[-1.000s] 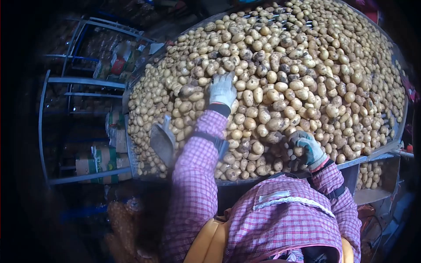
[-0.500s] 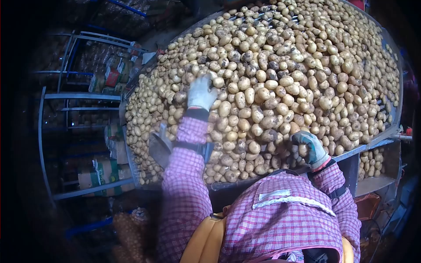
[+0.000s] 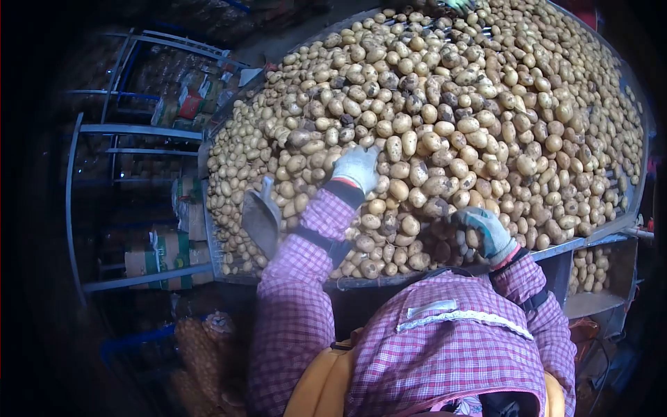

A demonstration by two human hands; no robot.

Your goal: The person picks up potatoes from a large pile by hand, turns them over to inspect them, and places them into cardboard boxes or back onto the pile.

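A large heap of potatoes (image 3: 399,167), some smeared with dark soil, covers the sorting table in front of me. My left hand (image 3: 356,169), in a pale glove, lies over the left-centre of the heap with its fingers stretched onto the potatoes; the fingertips are partly hidden. Close to the near edge, my right hand (image 3: 490,235) wears a grey-green glove and is curled around a potato (image 3: 472,238). Left of my left forearm, a grey metal plate (image 3: 261,221) stands up among the smaller potatoes.
A metal rim (image 3: 375,281) borders the heap on my side. Metal rails (image 3: 139,129) and printed cartons (image 3: 167,258) stand at the left. Below right is a bin with potatoes (image 3: 589,264). Another person's gloved hand (image 3: 460,5) shows at the far edge.
My left hand has moved right and nearer to me across the heap. My right hand stays at the near edge around a potato. Another person's glove has appeared at the top.
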